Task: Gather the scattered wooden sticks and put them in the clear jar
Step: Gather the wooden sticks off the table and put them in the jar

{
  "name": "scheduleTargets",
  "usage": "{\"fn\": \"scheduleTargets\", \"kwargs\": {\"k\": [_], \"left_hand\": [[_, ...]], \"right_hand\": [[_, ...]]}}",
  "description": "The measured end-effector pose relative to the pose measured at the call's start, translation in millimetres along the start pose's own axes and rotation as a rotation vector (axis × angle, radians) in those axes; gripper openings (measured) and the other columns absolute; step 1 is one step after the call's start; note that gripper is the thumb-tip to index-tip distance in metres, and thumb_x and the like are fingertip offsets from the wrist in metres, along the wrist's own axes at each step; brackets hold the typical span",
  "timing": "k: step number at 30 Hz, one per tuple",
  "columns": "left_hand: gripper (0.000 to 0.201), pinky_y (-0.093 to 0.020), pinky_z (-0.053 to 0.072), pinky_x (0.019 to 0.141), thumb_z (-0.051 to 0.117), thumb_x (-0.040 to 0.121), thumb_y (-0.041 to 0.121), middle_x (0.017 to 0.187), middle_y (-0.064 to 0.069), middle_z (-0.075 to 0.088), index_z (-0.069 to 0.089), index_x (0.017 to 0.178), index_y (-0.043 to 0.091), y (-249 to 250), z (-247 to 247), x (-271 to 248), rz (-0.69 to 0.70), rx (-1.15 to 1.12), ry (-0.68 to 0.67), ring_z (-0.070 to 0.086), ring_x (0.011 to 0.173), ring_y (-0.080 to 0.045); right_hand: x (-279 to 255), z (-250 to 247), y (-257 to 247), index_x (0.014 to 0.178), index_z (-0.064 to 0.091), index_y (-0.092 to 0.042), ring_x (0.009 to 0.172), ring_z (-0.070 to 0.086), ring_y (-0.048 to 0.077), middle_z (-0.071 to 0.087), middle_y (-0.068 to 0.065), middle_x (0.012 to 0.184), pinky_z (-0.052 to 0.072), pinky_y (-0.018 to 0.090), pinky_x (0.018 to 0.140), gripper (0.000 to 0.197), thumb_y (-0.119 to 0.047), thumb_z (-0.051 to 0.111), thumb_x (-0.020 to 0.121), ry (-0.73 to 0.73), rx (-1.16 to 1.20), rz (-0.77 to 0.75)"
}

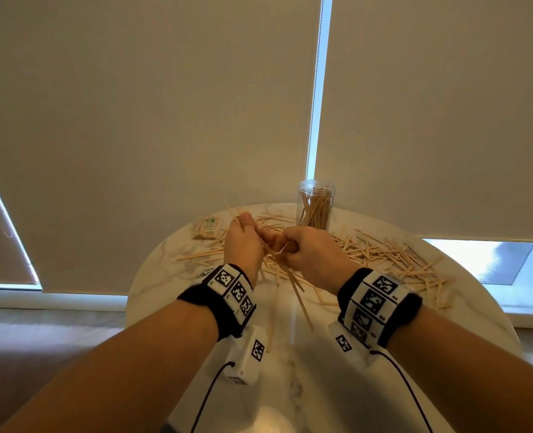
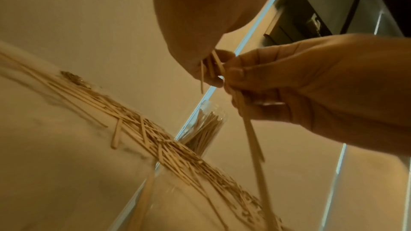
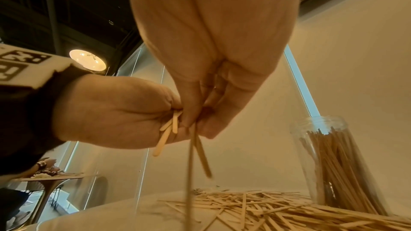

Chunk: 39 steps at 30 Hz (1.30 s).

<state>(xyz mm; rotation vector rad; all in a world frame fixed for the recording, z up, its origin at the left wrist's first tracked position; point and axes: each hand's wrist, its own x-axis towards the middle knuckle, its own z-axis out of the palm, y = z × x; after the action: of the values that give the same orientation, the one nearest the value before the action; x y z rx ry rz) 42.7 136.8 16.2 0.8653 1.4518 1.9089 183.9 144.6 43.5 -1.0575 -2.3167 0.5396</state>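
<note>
Head view, centre of frame: left hand and right hand meeting above the round marble table, both curling fingers round a small bundle of sticks slanting down toward lower centre. Loose wooden sticks lying scattered across the tabletop, mostly right of centre. Clear jar standing upright at the table's far edge, partly filled. Small packet lying left of the hands.

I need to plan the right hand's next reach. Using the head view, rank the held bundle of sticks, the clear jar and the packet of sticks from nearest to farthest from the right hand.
1. Held bundle of sticks: in the right hand's own grip, shared with the left hand.
2. Clear jar: just beyond the right hand, at the table's far edge.
3. Packet of sticks: far left, past the left hand.
</note>
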Motion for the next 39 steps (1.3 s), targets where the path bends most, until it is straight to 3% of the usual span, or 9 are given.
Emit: {"fn": "scheduleTargets", "kwargs": {"k": [4,8,16,20,22,25,31,34,39], "left_hand": [[0.036,-0.029,0.042,0.047,0.032,0.108,0.036,0.056,0.002,0.037,0.046,0.083,0.013,3,-6,8,-0.128,-0.066,0.014,0.038,0.039,-0.011],[0.039,-0.023,0.021,0.040,0.030,0.108,0.037,0.057,0.003,0.029,0.041,0.078,0.017,2,3,-9,-0.246,-0.164,-0.155,0.024,0.044,-0.009],[0.051,-0.027,0.030,0.049,0.030,0.106,0.048,0.057,0.005,0.051,0.061,0.105,0.008,2,16,-25,-0.120,0.022,-0.403,0.036,0.048,-0.009],[0.043,-0.026,0.036,0.053,0.036,0.106,0.044,0.061,0.007,0.046,0.061,0.103,0.009,3,9,-17,-0.075,-0.012,-0.309,0.040,0.054,-0.009],[0.037,-0.025,0.037,0.052,0.037,0.106,0.041,0.063,0.005,0.043,0.053,0.091,0.013,7,6,-9,-0.080,-0.110,-0.217,0.040,0.054,-0.009],[0.029,-0.026,0.030,0.050,0.037,0.107,0.038,0.059,0.004,0.037,0.046,0.088,0.017,16,4,3,-0.152,-0.339,-0.132,0.032,0.047,-0.009],[0.027,-0.028,0.044,0.050,0.037,0.107,0.035,0.075,-0.003,0.057,0.049,0.097,0.014,9,7,-4,-0.189,-0.303,-0.072,0.050,0.057,-0.012],[0.022,-0.023,0.035,0.040,0.033,0.108,0.031,0.068,-0.002,0.049,0.042,0.102,0.012,6,4,2,-0.160,-0.303,-0.069,0.040,0.042,-0.009],[0.019,-0.018,0.027,0.036,0.044,0.105,0.030,0.063,0.001,0.041,0.049,0.099,0.013,22,-35,48,-0.181,0.036,0.035,0.033,0.039,-0.009]], "right_hand": [[0,-7,12,0.087,0.069,-0.026,0.071,0.066,0.004,0.070,-0.009,0.076,0.056,0.023,0.068,0.007,-0.020,0.074,0.088,0.061,0.077,0.030],[2,-9,11,0.086,0.070,-0.020,0.068,0.070,0.010,0.073,-0.002,0.074,0.062,0.033,0.071,0.005,-0.016,0.074,0.088,0.053,0.168,0.050],[14,-9,11,0.088,0.068,-0.021,0.072,0.073,0.015,0.074,0.000,0.078,0.062,0.043,0.073,0.003,-0.020,0.071,0.088,0.301,0.384,0.009],[7,-9,11,0.113,0.064,-0.022,0.087,0.070,0.012,0.070,-0.006,0.098,0.061,0.041,0.080,0.036,-0.046,0.071,0.086,0.205,0.388,0.070],[-4,-6,8,0.123,0.061,-0.019,0.088,0.070,0.012,0.069,-0.004,0.106,0.060,0.039,0.082,0.048,-0.052,0.066,0.088,-0.067,0.179,0.127],[-19,3,6,0.113,0.071,-0.015,0.083,0.074,0.010,0.077,-0.002,0.095,0.059,0.034,0.088,0.027,-0.034,0.062,0.097,-0.492,0.007,0.175],[-13,11,2,0.098,0.074,-0.004,0.077,0.076,0.014,0.078,0.005,0.085,0.061,0.024,0.077,0.015,-0.015,0.064,0.095,-0.276,0.313,0.143],[-9,12,-3,0.097,0.075,-0.002,0.078,0.076,0.016,0.078,0.007,0.086,0.061,0.026,0.079,0.016,-0.014,0.066,0.094,-0.243,0.390,0.175],[-6,26,-4,0.093,0.073,-0.009,0.080,0.073,0.013,0.076,-0.001,0.082,0.058,0.035,0.086,0.041,-0.047,0.059,0.095,-0.420,-0.211,0.290]]}}
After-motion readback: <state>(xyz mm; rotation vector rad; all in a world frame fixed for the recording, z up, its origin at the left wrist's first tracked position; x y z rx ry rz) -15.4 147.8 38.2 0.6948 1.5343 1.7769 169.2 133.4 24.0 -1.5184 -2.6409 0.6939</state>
